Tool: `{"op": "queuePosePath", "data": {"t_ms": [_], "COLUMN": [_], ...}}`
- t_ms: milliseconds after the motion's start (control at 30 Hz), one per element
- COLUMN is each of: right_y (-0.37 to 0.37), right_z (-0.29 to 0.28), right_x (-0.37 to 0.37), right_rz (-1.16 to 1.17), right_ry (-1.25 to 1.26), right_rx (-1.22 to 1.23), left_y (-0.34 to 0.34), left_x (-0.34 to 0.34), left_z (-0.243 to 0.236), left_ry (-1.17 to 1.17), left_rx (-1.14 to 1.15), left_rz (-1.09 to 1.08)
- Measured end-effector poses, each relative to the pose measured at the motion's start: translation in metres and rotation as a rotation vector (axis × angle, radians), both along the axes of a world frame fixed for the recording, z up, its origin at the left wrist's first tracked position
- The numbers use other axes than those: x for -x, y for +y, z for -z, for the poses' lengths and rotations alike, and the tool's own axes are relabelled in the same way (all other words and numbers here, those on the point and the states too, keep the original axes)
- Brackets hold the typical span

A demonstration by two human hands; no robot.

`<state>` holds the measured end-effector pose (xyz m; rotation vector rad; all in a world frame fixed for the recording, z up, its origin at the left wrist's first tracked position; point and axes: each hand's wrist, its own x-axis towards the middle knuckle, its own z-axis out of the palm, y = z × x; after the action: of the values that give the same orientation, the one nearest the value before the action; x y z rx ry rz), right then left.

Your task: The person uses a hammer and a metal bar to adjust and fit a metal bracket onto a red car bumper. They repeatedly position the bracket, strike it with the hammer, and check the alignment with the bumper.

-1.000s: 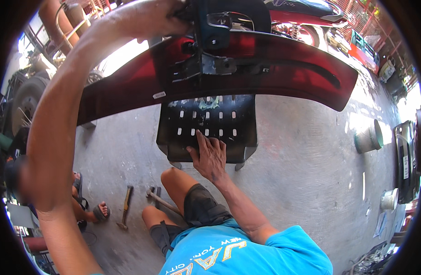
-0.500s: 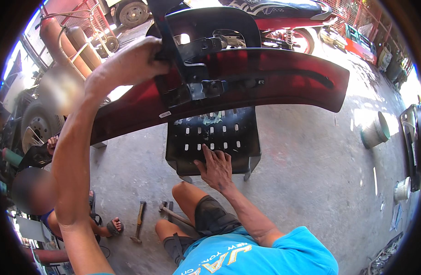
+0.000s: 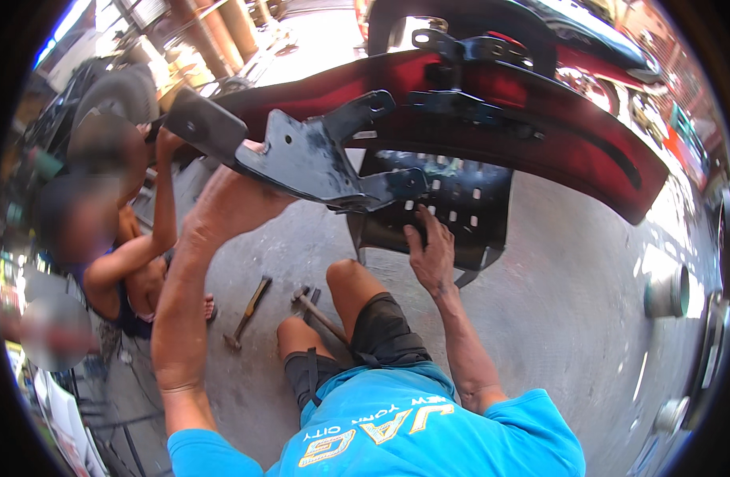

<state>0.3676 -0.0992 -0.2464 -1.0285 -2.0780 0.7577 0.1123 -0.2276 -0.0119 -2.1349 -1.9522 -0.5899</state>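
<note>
My left hand (image 3: pixel 242 191) is closed round a dark metal bracket (image 3: pixel 305 155) with a flat plate end and two forked arms; most of its fingers are hidden behind the metal. The bracket is apart from my body, in front of a long curved dark-red panel (image 3: pixel 555 131). Another black bracket (image 3: pixel 448 103) sits on the middle of that panel. My right hand (image 3: pixel 434 246) lies with fingers spread on the slotted black seat of a chair (image 3: pixel 480 211), which stands below the panel.
Two hammers lie on the concrete floor: one (image 3: pixel 249 314) to the left, another (image 3: pixel 325 314) by my knee. At the left a co-worker's arm (image 3: pixel 154 230) reaches up to the panel's end. A bucket (image 3: pixel 665 292) stands right; a red motorcycle (image 3: pixel 603 63) is behind.
My left hand has come nearer with the bracket, away from the panel's middle. The view has swung left, showing more of the people there. My right hand stays on the seat.
</note>
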Motion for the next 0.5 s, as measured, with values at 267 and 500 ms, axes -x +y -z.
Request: {"op": "queuePosePath", "data": {"t_ms": [267, 500], "right_y": [-0.064, -0.097], "right_z": [-0.037, -0.065], "right_x": [0.038, 0.092], "right_rz": [-0.56, -0.749], "right_ry": [0.299, 0.573], "right_rx": [0.576, 0.704], "left_y": [-0.086, -0.127], "left_x": [-0.008, -0.016], "left_z": [0.059, 0.111], "left_ry": [-0.433, -1.286], "left_rx": [-0.15, -0.189], "left_rz": [-0.204, -0.535]}}
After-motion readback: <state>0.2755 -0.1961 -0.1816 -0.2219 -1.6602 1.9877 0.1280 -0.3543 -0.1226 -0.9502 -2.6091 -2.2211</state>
